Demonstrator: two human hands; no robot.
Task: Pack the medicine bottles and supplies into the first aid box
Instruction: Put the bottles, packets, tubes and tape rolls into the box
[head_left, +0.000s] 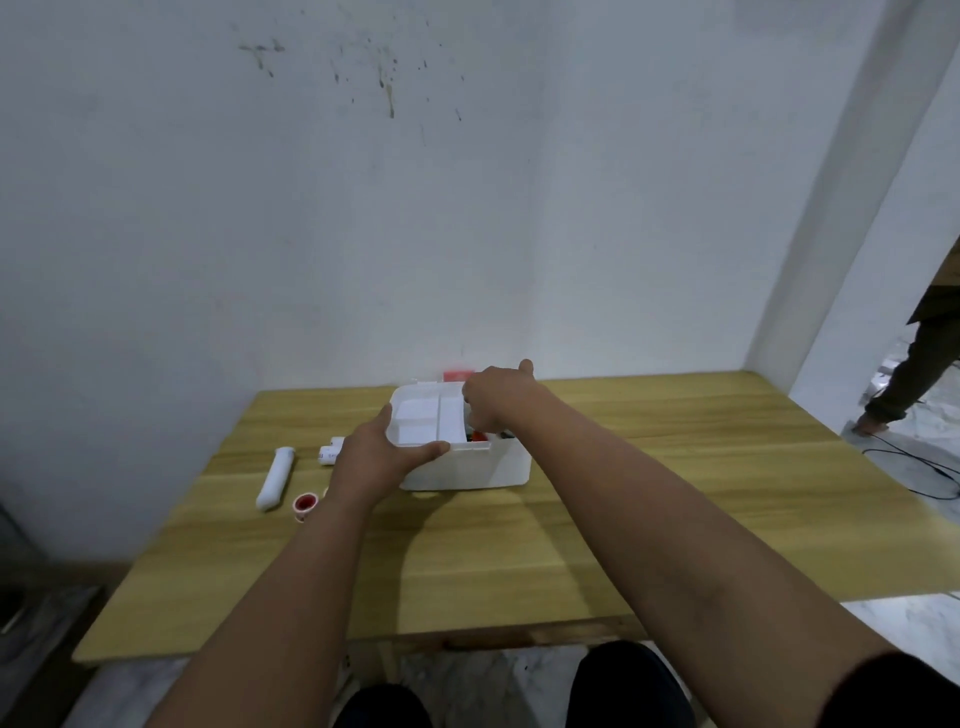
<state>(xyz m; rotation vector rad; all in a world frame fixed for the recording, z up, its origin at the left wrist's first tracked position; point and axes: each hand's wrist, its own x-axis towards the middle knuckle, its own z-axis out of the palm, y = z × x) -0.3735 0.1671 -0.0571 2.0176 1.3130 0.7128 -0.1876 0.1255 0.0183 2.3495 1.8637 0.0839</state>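
A white first aid box (470, 467) stands on the wooden table (649, 499). A white divided tray (426, 418) sits tilted over the box's left part. My left hand (382, 457) grips the tray's near left corner. My right hand (498, 400) holds the tray's far right edge, above the box's open right part, where something red and dark shows. Left of the box lie a white tube (275, 478), a small white bottle (331, 451) and a red-centred tape roll (305, 504). A red item (458, 374) peeks out behind the box.
The table stands against a white wall (415, 208). At the far right another person's leg (904, 374) stands on the floor, near a black cable (919, 467). My knees (623, 686) show below the table's front edge.
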